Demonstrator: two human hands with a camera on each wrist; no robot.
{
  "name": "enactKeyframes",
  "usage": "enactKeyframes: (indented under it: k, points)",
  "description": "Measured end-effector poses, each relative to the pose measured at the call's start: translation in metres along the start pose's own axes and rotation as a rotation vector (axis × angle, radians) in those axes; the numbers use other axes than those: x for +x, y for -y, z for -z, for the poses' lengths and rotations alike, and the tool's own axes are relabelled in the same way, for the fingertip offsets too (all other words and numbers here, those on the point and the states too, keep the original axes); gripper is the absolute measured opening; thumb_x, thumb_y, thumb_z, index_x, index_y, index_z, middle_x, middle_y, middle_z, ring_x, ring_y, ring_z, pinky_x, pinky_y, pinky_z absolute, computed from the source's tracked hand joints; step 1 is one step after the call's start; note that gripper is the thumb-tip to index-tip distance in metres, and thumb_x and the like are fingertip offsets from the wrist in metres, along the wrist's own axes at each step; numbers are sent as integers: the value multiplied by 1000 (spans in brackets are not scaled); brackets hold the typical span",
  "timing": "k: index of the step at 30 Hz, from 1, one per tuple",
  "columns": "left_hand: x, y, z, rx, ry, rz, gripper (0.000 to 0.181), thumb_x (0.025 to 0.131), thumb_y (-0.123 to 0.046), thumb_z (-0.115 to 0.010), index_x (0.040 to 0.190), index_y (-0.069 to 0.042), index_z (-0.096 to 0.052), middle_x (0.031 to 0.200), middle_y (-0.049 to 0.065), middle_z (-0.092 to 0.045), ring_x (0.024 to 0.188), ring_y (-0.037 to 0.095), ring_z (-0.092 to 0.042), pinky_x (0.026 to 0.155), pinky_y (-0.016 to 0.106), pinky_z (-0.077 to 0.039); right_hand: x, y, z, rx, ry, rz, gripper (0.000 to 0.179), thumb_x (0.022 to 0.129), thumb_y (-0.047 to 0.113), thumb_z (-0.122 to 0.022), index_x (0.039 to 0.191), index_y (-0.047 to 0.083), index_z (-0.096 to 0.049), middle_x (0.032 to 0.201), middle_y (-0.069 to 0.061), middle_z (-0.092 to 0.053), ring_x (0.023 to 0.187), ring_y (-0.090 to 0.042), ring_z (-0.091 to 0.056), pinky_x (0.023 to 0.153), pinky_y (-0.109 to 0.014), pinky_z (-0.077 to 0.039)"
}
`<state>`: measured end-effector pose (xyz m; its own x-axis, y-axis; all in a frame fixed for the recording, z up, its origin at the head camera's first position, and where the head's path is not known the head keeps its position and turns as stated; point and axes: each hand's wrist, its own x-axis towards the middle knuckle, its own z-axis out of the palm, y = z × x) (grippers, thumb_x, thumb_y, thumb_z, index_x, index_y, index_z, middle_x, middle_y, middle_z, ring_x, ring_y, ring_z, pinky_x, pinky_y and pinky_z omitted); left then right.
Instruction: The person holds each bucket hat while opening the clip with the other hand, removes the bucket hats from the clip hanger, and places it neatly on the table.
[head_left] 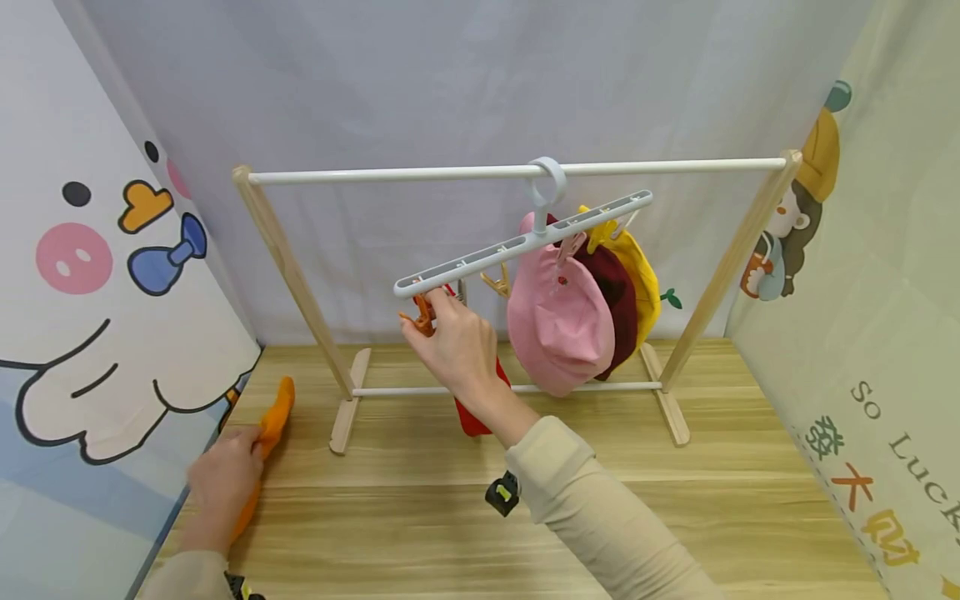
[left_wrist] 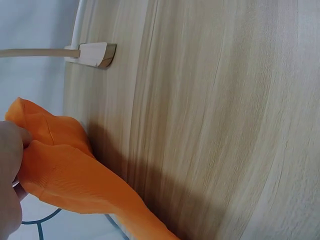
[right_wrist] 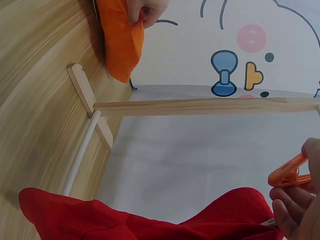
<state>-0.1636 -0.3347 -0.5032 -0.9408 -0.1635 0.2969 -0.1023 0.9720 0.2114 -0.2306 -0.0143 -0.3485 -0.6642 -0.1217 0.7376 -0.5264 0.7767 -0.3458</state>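
Note:
My left hand (head_left: pixel 225 479) pinches the edge of a floppy orange cloth hat (left_wrist: pixel 75 172) just over the table at the left. At the left end of a grey clip hanger (head_left: pixel 517 245), my right hand (head_left: pixel 459 342) grips an orange clothespin (right_wrist: pixel 289 172) between thumb and fingers. A red cloth hat (right_wrist: pixel 95 220) hangs close behind that hand, partly hidden by it in the head view. On the hanger's right half hang a pink hat (head_left: pixel 558 325), a maroon hat (head_left: pixel 621 292) and a yellow hat (head_left: pixel 641 267).
The hanger hooks over the white top bar (head_left: pixel 390 174) of a wooden rack with feet on the wood-grain table (head_left: pixel 375 517). An unused yellowish clothespin (head_left: pixel 497 283) dangles near the hanger's middle. Printed cloth walls (head_left: pixel 90 333) stand left and right.

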Motion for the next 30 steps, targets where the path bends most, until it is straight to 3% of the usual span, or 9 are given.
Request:
enactKeyframes:
  k: [5, 12, 20, 30]
  points:
    - [0, -2, -3, 4, 59, 52, 23, 82, -10, -61, 105, -8, -65, 89, 25, -62, 65, 43, -57, 41, 49, -38, 0, 0, 1, 0, 0, 3, 23, 80, 35, -67, 83, 16, -56, 66, 4, -59, 46, -7, -44, 40, -20, -32]
    - [-3, -2, -6, 1, 122, 54, 26, 84, -11, -60, 110, -8, -65, 97, 26, -63, 73, 45, -57, 47, 51, -42, 0, 0, 1, 4, 11, -3, 23, 80, 36, -67, 83, 16, -56, 66, 4, -59, 47, -7, -44, 41, -20, -33]
    - [-6, 0, -15, -10, 175, 70, 23, 84, -13, -60, 106, -8, -64, 89, 26, -62, 68, 38, -58, 42, 44, -39, 0, -1, 1, 3, 7, -3, 23, 80, 35, -67, 85, 16, -56, 66, 6, -57, 47, -6, -44, 40, -19, -31]
    - [-7, -3, -22, -5, 274, 116, 27, 87, -16, -58, 112, -6, -59, 91, 29, -60, 66, 36, -58, 44, 44, -41, 0, -1, 0, 4, -1, 7, 23, 79, 35, -68, 85, 16, -56, 67, 6, -57, 47, -6, -44, 40, -19, -32]
